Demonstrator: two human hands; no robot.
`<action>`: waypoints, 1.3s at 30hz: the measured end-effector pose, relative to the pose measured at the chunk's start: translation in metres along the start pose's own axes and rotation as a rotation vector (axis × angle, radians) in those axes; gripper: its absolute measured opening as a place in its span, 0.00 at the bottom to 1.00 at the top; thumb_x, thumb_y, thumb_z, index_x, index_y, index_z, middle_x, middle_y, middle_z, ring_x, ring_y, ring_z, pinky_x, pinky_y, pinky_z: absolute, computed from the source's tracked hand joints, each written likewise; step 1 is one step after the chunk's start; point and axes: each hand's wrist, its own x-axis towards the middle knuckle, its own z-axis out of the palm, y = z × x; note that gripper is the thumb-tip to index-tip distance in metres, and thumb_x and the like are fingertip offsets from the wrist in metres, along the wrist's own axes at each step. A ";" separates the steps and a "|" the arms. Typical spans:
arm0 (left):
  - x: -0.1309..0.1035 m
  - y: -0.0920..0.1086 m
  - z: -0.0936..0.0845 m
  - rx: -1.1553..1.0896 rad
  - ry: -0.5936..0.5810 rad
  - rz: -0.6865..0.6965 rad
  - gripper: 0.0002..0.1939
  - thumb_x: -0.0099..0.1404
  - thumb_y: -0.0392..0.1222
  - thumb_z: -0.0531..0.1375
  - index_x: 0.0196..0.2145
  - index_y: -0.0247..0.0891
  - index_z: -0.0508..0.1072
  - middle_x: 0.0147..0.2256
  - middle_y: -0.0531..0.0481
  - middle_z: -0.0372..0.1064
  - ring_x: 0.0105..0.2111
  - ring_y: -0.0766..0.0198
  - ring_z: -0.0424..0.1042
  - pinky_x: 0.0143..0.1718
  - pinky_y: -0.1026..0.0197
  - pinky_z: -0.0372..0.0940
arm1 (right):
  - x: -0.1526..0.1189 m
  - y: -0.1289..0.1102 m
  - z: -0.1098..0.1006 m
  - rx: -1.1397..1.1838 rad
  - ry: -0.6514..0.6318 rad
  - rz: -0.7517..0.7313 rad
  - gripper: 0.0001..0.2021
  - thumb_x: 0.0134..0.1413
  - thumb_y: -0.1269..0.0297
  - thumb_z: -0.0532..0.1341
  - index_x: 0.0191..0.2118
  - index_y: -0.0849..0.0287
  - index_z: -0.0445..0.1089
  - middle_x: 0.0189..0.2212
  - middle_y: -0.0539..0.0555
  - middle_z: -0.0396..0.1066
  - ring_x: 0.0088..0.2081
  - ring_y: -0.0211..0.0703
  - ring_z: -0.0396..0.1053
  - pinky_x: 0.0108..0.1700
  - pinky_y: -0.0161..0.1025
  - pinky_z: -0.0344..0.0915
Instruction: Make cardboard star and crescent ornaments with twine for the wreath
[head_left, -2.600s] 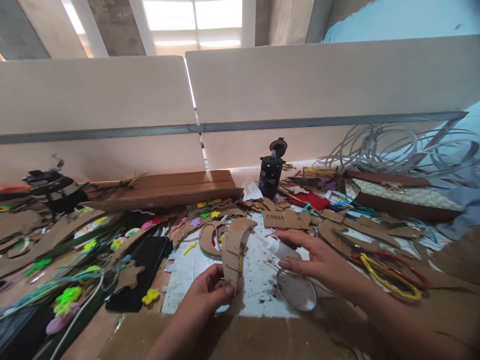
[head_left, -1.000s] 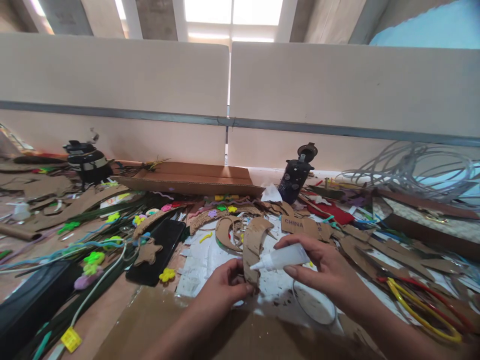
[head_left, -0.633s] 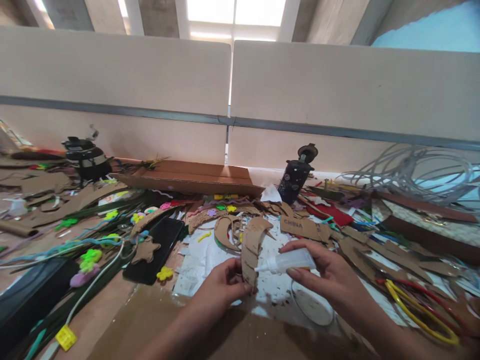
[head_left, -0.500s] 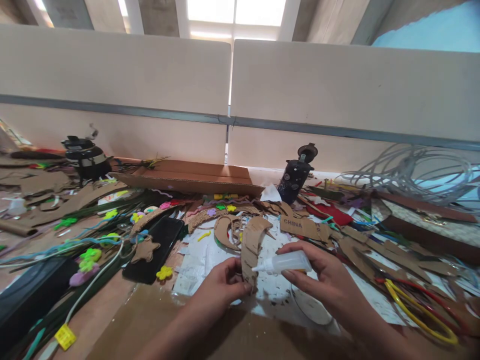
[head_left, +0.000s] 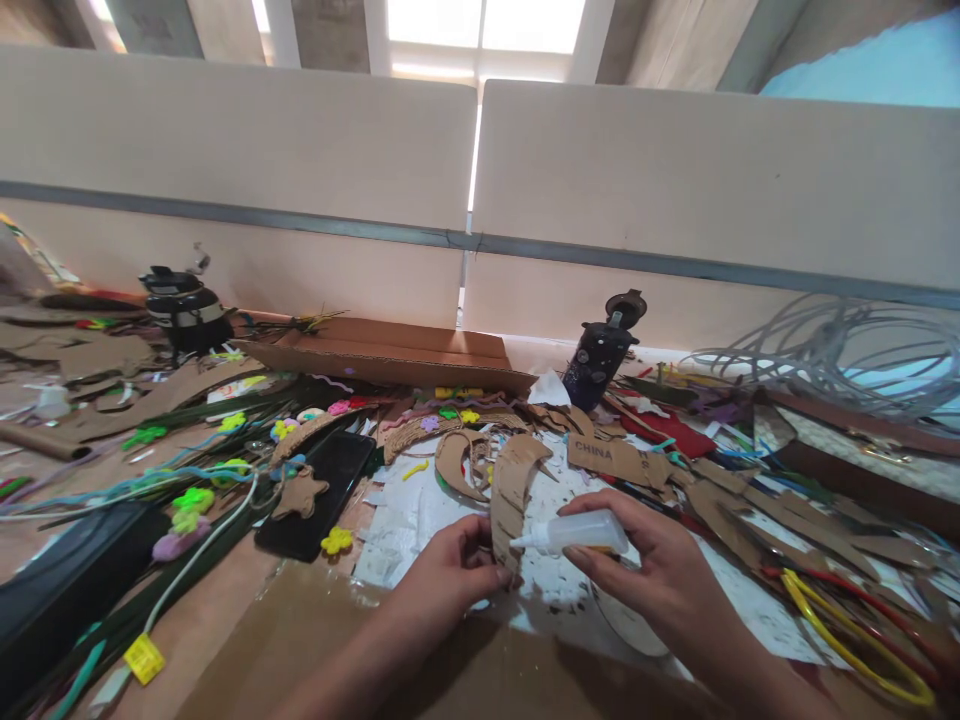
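Nearest me, brown cardboard lies under the forearms. The left hand is nearly closed, thumb and fingers pinching the lower end of a crescent, which rises from the fingertips over the white sheet; the fingers hide that end. The right hand is half curled, a bottle between thumb and fingers, its nozzle at the crescent's lower part. Whether it touches, I can't tell. The bottle is cloudy, so I can't make out how full it is. A round disc is partly covered by the right hand.

The scissors show mainly their handles, blades lost among scraps. A star overlaps the phone. Further back, the bag runs out of view, its inside hidden. The flask leans with its lid up, contents out of sight, beyond the long open box, whose front wall hides part of its floor.
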 end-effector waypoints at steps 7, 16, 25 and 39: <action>0.000 0.005 0.004 -0.033 -0.022 0.021 0.24 0.44 0.44 0.77 0.38 0.35 0.77 0.35 0.45 0.78 0.36 0.61 0.74 0.41 0.61 0.65 | -0.001 0.001 0.003 0.018 0.003 -0.023 0.11 0.60 0.52 0.65 0.42 0.53 0.74 0.33 0.49 0.74 0.31 0.43 0.71 0.32 0.35 0.65; -0.002 0.004 0.004 -0.026 -0.015 0.010 0.23 0.46 0.40 0.75 0.40 0.34 0.76 0.38 0.42 0.78 0.39 0.58 0.76 0.45 0.58 0.66 | -0.002 0.002 0.005 -0.009 0.016 -0.044 0.12 0.60 0.51 0.65 0.42 0.53 0.74 0.33 0.51 0.74 0.32 0.44 0.71 0.33 0.36 0.65; 0.000 -0.003 0.002 -0.017 -0.030 0.029 0.20 0.49 0.37 0.72 0.41 0.34 0.76 0.36 0.44 0.77 0.37 0.59 0.75 0.43 0.58 0.66 | 0.000 -0.007 0.003 -0.030 0.032 -0.044 0.09 0.57 0.54 0.65 0.38 0.52 0.75 0.32 0.49 0.75 0.31 0.43 0.73 0.32 0.35 0.67; -0.001 -0.002 0.002 -0.011 -0.012 0.029 0.19 0.48 0.36 0.72 0.39 0.35 0.76 0.38 0.44 0.76 0.38 0.58 0.74 0.43 0.59 0.65 | 0.002 -0.008 0.004 -0.030 0.038 -0.068 0.09 0.57 0.54 0.66 0.37 0.53 0.76 0.31 0.50 0.76 0.30 0.44 0.73 0.32 0.36 0.67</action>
